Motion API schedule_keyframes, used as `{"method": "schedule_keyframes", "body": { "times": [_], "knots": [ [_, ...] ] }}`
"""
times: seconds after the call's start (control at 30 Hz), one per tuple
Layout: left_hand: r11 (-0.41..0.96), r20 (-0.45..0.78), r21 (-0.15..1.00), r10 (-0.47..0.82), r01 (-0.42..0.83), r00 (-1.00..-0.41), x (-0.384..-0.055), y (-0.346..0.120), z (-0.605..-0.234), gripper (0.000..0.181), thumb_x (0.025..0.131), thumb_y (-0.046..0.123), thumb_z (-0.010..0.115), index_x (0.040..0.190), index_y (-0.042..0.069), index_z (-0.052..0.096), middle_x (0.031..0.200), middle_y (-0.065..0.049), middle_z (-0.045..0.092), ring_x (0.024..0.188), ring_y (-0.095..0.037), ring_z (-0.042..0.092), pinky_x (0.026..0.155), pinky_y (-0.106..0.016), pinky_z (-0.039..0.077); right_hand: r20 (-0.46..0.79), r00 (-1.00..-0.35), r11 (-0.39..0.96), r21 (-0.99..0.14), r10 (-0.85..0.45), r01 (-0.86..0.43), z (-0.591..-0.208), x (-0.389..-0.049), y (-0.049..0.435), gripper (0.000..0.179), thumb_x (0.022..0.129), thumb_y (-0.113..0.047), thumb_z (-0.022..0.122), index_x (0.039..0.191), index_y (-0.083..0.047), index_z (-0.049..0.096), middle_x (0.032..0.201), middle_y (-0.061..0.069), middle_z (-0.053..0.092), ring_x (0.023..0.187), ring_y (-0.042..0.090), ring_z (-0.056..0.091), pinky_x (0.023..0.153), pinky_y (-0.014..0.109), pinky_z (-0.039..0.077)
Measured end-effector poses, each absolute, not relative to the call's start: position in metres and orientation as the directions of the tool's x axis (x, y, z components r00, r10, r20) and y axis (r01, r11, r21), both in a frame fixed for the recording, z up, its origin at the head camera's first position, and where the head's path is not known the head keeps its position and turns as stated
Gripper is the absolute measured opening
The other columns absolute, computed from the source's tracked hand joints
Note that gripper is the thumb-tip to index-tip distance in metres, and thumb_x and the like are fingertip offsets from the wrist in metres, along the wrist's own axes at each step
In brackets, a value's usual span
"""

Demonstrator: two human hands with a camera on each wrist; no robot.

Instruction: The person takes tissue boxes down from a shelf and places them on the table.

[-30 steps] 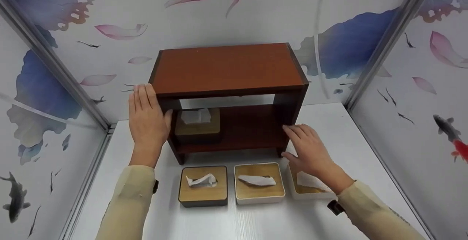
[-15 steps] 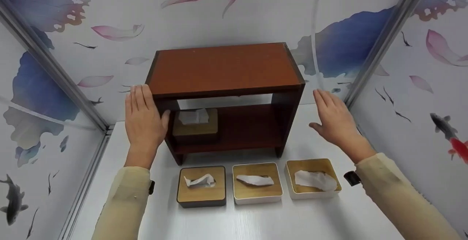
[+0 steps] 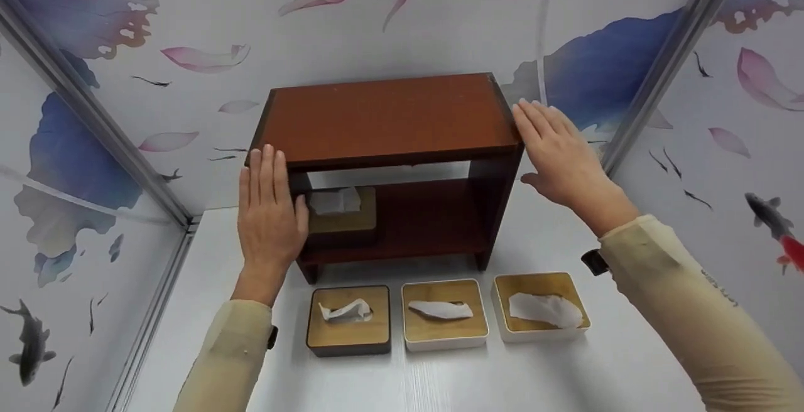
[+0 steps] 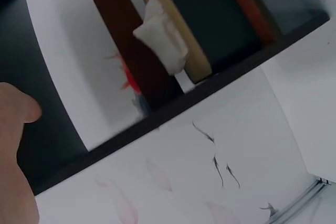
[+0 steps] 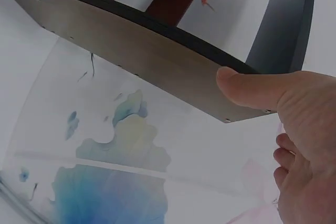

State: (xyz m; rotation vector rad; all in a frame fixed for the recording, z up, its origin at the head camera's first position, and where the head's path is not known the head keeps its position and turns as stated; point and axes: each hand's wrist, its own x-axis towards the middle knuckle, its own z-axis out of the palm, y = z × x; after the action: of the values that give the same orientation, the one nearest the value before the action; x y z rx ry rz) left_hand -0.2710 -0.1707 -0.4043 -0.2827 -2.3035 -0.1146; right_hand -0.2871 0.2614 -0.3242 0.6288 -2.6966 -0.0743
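A reddish-brown two-tier wooden shelf (image 3: 389, 120) stands against the back wall in the head view. My left hand (image 3: 270, 230) lies over its front left corner, fingers straight and thumb apart. At the upper right edge is my right hand (image 3: 559, 154), with straight fingers along the end of the top board. In the right wrist view the thumb (image 5: 247, 87) overlaps the shelf's outer side panel (image 5: 157, 66); firm contact is hard to tell. A dark tissue box (image 3: 361, 218) with a wooden lid sits at the left of the lower board, partly behind my left thumb.
In front of the shelf, a dark tissue box (image 3: 348, 336), a white tissue box (image 3: 445, 336) and another white tissue box (image 3: 543, 333) stand in a row on the white table (image 3: 414, 384). Printed panels (image 3: 402, 35) enclose the back and sides.
My right hand has left the shelf's lower right side, swung outward, and come up to the top right edge. The left hand has shifted slightly right over the front left corner.
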Motion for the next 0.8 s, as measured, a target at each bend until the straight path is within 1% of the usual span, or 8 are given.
{"method": "schedule_keyframes", "body": {
  "times": [0.07,0.13,0.2,0.27,0.37,0.47,0.63,0.8],
  "knots": [
    [0.949,0.757,-0.045,0.237,0.313,-0.609,-0.27,-0.163,-0.411,0.069,0.094,0.018,0.057,0.154,0.004,0.025,0.161,-0.013,0.026,0.151,-0.028,0.019,0.126,-0.039,0.01,0.306,-0.832,0.887,0.156,-0.462,-0.435,-0.322,-0.291,0.257,0.107,0.07,-0.016,0.087,0.152,0.003,0.022,0.158,0.022,0.026,0.147,0.039,0.024,0.122,0.051,0.02],
    [0.922,0.752,-0.09,0.31,0.376,-0.581,-0.268,-0.156,-0.417,0.067,0.092,0.017,0.057,0.152,0.004,0.029,0.158,-0.013,0.031,0.15,-0.027,0.025,0.126,-0.038,0.013,0.262,-0.839,0.879,0.167,-0.477,-0.447,-0.321,-0.295,0.254,0.105,0.071,-0.015,0.086,0.152,0.003,0.023,0.159,0.022,0.026,0.148,0.038,0.023,0.122,0.051,0.02],
    [0.897,0.732,-0.13,0.374,0.422,-0.57,-0.267,-0.149,-0.425,0.064,0.091,0.016,0.058,0.149,0.003,0.034,0.155,-0.014,0.037,0.147,-0.028,0.031,0.125,-0.039,0.018,0.224,-0.846,0.874,0.169,-0.483,-0.455,-0.322,-0.298,0.252,0.102,0.073,-0.013,0.085,0.153,0.002,0.022,0.159,0.021,0.025,0.148,0.037,0.021,0.123,0.05,0.019],
    [0.882,0.702,-0.159,0.416,0.443,-0.577,-0.268,-0.143,-0.434,0.062,0.09,0.018,0.06,0.146,0.002,0.039,0.151,-0.014,0.043,0.144,-0.028,0.037,0.123,-0.04,0.023,0.203,-0.847,0.87,0.167,-0.49,-0.463,-0.323,-0.3,0.251,0.102,0.074,-0.011,0.084,0.153,0.001,0.021,0.16,0.02,0.025,0.149,0.037,0.022,0.123,0.049,0.018],
    [0.88,0.647,-0.172,0.439,0.442,-0.623,-0.27,-0.138,-0.448,0.061,0.089,0.023,0.063,0.143,0.002,0.043,0.146,-0.014,0.048,0.14,-0.028,0.042,0.121,-0.041,0.028,0.192,-0.846,0.867,0.157,-0.497,-0.473,-0.323,-0.302,0.25,0.102,0.074,-0.007,0.083,0.153,0.001,0.02,0.16,0.02,0.024,0.149,0.036,0.022,0.123,0.048,0.019],
    [0.891,0.57,-0.142,0.43,0.431,-0.7,-0.274,-0.135,-0.459,0.062,0.091,0.027,0.064,0.144,0.002,0.042,0.146,-0.015,0.047,0.139,-0.029,0.043,0.12,-0.042,0.029,0.184,-0.849,0.868,0.145,-0.495,-0.475,-0.323,-0.302,0.248,0.102,0.073,-0.004,0.082,0.153,0.002,0.019,0.16,0.02,0.022,0.149,0.036,0.022,0.123,0.047,0.02],
    [0.914,0.419,-0.011,0.373,0.406,-0.828,-0.284,-0.129,-0.471,0.071,0.094,0.036,0.063,0.15,0.004,0.033,0.153,-0.015,0.039,0.143,-0.031,0.037,0.12,-0.045,0.029,0.168,-0.861,0.876,0.145,-0.48,-0.46,-0.323,-0.302,0.242,0.101,0.074,-0.003,0.082,0.153,0.003,0.019,0.16,0.021,0.022,0.149,0.037,0.021,0.123,0.048,0.02],
    [0.927,0.302,0.096,0.321,0.364,-0.898,-0.299,-0.125,-0.478,0.075,0.096,0.042,0.058,0.153,0.006,0.027,0.158,-0.015,0.031,0.147,-0.031,0.029,0.122,-0.046,0.025,0.17,-0.864,0.878,0.162,-0.474,-0.45,-0.325,-0.303,0.237,0.098,0.074,0.0,0.079,0.153,0.003,0.02,0.16,0.021,0.022,0.149,0.037,0.021,0.123,0.048,0.02]
  ]
}}
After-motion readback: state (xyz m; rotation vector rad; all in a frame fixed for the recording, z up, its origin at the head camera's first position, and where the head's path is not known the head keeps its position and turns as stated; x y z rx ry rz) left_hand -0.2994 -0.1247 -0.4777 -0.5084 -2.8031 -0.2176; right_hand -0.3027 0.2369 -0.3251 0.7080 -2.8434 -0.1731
